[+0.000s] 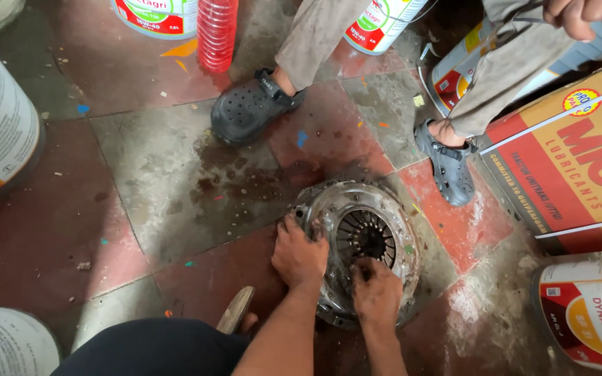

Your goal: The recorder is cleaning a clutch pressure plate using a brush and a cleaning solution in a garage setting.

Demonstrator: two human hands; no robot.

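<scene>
Resting on the greasy floor, the round metal clutch plate lies with the left hand gripping its nine-o'clock rim and the right hand pressing, fingers curled, at six o'clock; oily metal could slip, pinching fingers.

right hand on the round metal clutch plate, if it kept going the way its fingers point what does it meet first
The right hand points up-frame into the round, grimy metal clutch plate. It would probably first meet the dark ring of radial spring fingers at the plate's centre, just past its fingertips, though depth is unclear.
</scene>
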